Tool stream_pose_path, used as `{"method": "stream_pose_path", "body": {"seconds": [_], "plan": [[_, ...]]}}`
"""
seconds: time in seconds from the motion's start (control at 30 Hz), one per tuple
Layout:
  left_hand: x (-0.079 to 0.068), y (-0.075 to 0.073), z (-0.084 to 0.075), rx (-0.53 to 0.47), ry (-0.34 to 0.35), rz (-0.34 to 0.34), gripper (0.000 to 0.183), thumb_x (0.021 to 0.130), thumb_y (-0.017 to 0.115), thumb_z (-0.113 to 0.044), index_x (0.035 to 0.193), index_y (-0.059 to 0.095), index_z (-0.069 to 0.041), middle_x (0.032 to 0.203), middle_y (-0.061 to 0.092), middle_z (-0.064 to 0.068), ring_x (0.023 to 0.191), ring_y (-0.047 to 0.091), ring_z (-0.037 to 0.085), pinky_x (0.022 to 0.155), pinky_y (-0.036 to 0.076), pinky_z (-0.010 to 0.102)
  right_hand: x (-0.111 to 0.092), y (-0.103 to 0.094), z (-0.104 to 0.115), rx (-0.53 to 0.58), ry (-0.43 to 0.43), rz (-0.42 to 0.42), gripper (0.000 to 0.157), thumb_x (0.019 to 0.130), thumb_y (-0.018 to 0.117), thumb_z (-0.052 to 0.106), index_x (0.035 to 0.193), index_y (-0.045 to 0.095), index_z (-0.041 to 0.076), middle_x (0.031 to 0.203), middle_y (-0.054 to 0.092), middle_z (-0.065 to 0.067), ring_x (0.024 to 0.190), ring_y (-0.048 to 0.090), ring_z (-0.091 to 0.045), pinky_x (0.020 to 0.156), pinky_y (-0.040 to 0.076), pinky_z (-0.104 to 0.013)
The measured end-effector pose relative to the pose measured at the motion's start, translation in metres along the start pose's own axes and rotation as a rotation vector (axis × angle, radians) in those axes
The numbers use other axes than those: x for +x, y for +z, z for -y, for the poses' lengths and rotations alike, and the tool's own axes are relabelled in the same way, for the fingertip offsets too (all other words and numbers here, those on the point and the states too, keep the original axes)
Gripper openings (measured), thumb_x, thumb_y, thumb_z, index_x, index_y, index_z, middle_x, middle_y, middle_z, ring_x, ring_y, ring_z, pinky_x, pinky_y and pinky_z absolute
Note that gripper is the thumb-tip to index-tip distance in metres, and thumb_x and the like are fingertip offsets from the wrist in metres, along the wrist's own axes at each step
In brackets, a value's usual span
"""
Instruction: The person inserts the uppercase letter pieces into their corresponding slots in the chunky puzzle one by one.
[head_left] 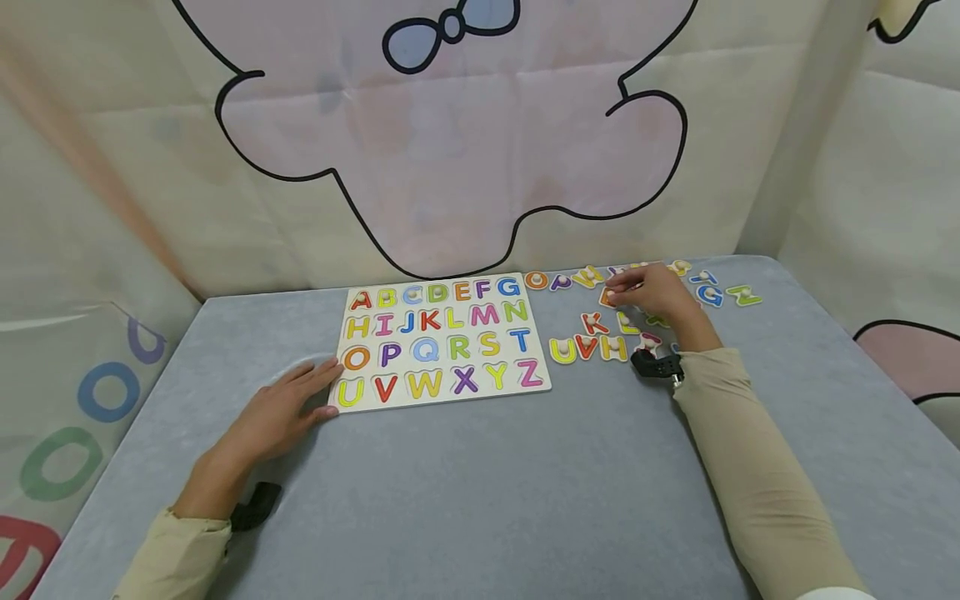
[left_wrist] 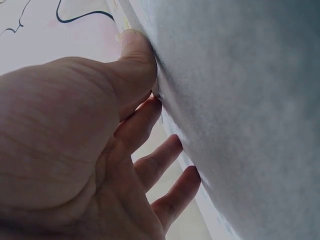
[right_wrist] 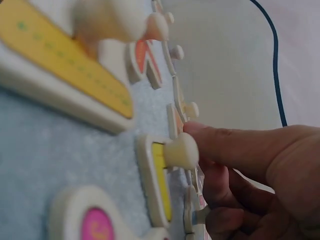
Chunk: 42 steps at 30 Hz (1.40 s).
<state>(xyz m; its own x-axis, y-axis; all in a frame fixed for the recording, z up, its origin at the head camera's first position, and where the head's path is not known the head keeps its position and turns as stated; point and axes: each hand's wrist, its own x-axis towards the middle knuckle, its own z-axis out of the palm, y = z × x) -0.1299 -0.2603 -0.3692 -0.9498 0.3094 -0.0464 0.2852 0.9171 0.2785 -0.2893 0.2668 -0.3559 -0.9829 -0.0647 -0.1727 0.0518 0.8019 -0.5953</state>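
A white alphabet puzzle board (head_left: 442, 403) with coloured letters in rows lies flat on the table. My left hand (head_left: 281, 417) rests at the board's left edge, fingers extended and thumb near the lower corner. In the left wrist view, the thumb (left_wrist: 135, 55) lies along the board's edge and the fingertips touch the grey cloth. Among loose letter pieces right of the board, my right hand (head_left: 652, 292) pinches an orange letter piece (right_wrist: 175, 121) between thumb and fingers. That letter is mostly hidden. Just nearer lies a yellow L piece (right_wrist: 161, 180) with a pale round knob.
Around the right hand lie several knobbed letters: a red K (head_left: 592, 323), a yellow U (head_left: 562, 351), a red V (head_left: 586, 346), a yellow H (head_left: 613, 348), a blue G (head_left: 708, 295). A fabric wall (head_left: 300, 233) rises behind the grey table (head_left: 465, 500).
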Motion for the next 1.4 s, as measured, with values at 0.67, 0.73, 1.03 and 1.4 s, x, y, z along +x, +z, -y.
{"method": "stream_pose_path", "body": {"seconds": [0.67, 0.73, 1.03, 1.4], "plan": [[0.001, -0.002, 0.001, 0.005, -0.014, 0.017, 0.067, 0.091, 0.071, -0.024, 0.15, 0.043, -0.01, 0.156, 0.042, 0.017, 0.141, 0.036, 0.047, 0.101, 0.037, 0.072, -0.002, 0.011, 0.033, -0.047, -0.105, 0.042, 0.032, 0.092, 0.072, 0.029, 0.119, 0.073, 0.012, 0.12, 0.068, -0.016, 0.104, 0.056, -0.03, 0.08, 0.044, -0.034], [0.001, -0.002, 0.001, 0.004, -0.011, 0.016, 0.067, 0.091, 0.071, -0.025, 0.15, 0.044, -0.01, 0.156, 0.042, 0.017, 0.141, 0.036, 0.047, 0.101, 0.037, 0.071, -0.002, 0.015, 0.038, -0.051, -0.125, 0.072, 0.032, 0.092, 0.072, 0.03, 0.119, 0.073, 0.012, 0.119, 0.068, -0.016, 0.102, 0.055, -0.029, 0.079, 0.044, -0.033], [0.0, -0.002, 0.0, -0.003, -0.016, 0.02, 0.066, 0.092, 0.07, -0.025, 0.151, 0.043, -0.011, 0.157, 0.041, 0.016, 0.142, 0.035, 0.047, 0.1, 0.036, 0.072, -0.003, 0.032, 0.053, -0.058, -0.156, 0.135, 0.027, 0.091, 0.074, 0.026, 0.115, 0.075, 0.015, 0.111, 0.072, -0.01, 0.096, 0.058, -0.023, 0.077, 0.044, -0.029], [0.0, -0.002, 0.0, -0.005, 0.004, -0.008, 0.065, 0.091, 0.071, -0.025, 0.149, 0.046, -0.01, 0.155, 0.044, 0.016, 0.14, 0.039, 0.046, 0.099, 0.039, 0.07, -0.002, 0.038, 0.053, -0.11, -0.155, 0.186, 0.028, 0.093, 0.071, 0.024, 0.119, 0.072, 0.012, 0.106, 0.07, -0.009, 0.096, 0.057, -0.022, 0.083, 0.045, -0.033]]}}
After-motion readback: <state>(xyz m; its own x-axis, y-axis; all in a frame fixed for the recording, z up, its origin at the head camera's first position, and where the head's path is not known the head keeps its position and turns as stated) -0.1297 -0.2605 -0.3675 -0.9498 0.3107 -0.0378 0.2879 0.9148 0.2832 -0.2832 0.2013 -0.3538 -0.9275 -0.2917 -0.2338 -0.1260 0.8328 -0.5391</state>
